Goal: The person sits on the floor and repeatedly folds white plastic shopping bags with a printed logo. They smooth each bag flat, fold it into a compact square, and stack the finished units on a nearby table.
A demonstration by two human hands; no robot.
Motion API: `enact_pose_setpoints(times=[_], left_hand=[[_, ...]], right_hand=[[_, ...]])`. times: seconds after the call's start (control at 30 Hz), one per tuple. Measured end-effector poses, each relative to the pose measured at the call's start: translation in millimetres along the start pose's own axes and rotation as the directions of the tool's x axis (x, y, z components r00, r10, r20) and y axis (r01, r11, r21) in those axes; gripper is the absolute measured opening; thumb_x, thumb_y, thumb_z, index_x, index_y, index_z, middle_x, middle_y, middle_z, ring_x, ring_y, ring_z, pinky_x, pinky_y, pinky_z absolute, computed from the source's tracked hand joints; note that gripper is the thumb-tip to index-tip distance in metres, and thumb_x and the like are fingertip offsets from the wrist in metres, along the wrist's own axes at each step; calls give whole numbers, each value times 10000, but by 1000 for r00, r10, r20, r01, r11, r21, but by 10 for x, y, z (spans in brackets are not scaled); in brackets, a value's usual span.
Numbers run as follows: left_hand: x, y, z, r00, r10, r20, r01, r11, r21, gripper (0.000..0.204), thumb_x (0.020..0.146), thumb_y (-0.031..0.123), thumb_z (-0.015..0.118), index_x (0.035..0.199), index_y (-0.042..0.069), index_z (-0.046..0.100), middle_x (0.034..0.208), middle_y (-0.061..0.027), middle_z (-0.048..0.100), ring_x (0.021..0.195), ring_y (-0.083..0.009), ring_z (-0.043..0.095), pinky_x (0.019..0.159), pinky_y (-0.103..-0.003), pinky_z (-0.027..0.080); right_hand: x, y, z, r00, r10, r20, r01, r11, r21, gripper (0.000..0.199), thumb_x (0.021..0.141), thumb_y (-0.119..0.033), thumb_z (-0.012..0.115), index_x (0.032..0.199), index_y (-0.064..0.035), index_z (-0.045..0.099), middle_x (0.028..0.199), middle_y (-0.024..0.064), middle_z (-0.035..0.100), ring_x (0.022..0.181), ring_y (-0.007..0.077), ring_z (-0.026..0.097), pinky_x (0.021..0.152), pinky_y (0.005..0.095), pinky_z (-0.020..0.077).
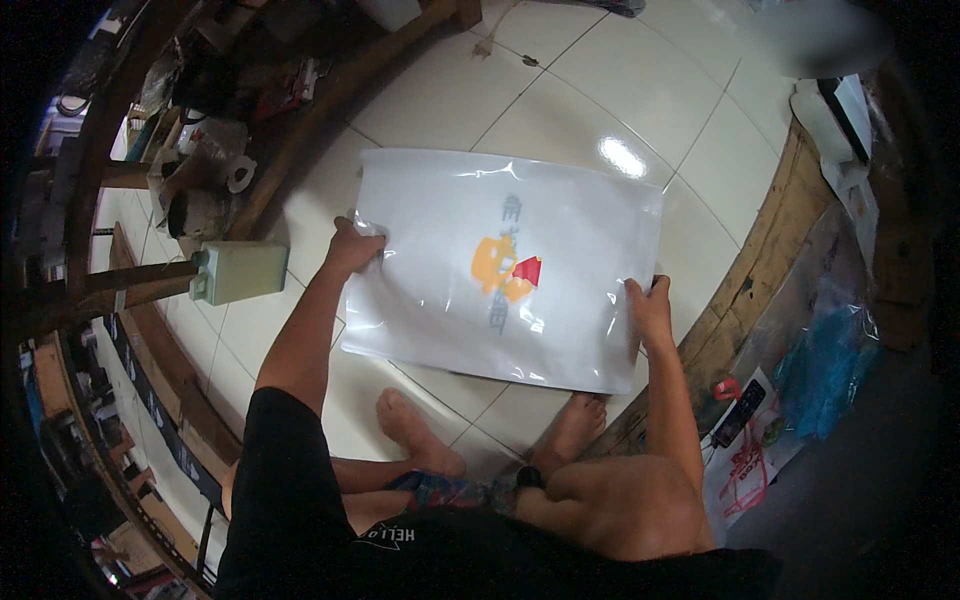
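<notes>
Stretched between my hands is a large, glossy white plastic sheet [420,310], perhaps a flat bag, with an orange and red printed figure and dark lettering at its middle. My left hand [354,248] pinches its left edge, thumb lying on top. At the opposite edge my right hand [650,305] grips it, thumb on the upper face and fingers partly hidden behind. The sheet spreads nearly flat above the tiled floor, its near edge just beyond my bare feet. Light glints off small creases along both sides.
A pale green plastic jug [240,272] stands left of my left hand, beside a wooden rack [330,90] crowded with odds and ends. On the right, a wooden beam [765,240] runs along the floor. Beyond it lie clear and blue plastic bags [825,360] and a black remote control [740,412].
</notes>
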State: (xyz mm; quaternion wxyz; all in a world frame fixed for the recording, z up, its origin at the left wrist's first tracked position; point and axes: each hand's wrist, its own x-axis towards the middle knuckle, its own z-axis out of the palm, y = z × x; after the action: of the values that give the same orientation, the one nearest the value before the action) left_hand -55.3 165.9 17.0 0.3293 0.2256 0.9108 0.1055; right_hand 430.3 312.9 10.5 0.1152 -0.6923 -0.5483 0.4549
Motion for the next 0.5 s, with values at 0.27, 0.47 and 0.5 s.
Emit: enact_pose_setpoints(times=[0.27, 0.47, 0.5], left_hand=[[-80, -94, -369, 858, 158, 489, 161, 821, -548, 608, 841, 325, 729, 1300, -15, 518, 1136, -112, 625, 1034, -226, 629, 895, -382, 520], [-154, 92, -172, 948, 103, 300, 65, 862, -502, 648, 874, 379, 682, 1329, -42, 494, 1139, -126, 622, 1028, -228, 619, 908, -367, 505], [-151, 70, -129, 970, 56, 235, 55, 895, -443, 670, 866, 398, 676, 1325, -54, 495, 1147, -138, 626, 1033, -246, 619, 899, -363, 506]], right_hand=[[-110, -141, -163, 985, 119, 127, -149, 953, 263, 561, 891, -231, 702, 1279, 45, 406, 1106, 192, 604, 936, 239, 631, 795, 360, 530], [-60, -56, -186, 949, 58, 310, -173, 918, 358, 599, 895, -234, 692, 1356, 39, 424, 1177, 176, 619, 992, 248, 637, 879, 363, 514], [-125, -108, -150, 954, 48, 296, -156, 923, 352, 580, 903, -224, 679, 1352, 40, 425, 1178, 168, 620, 994, 248, 636, 886, 366, 510]])
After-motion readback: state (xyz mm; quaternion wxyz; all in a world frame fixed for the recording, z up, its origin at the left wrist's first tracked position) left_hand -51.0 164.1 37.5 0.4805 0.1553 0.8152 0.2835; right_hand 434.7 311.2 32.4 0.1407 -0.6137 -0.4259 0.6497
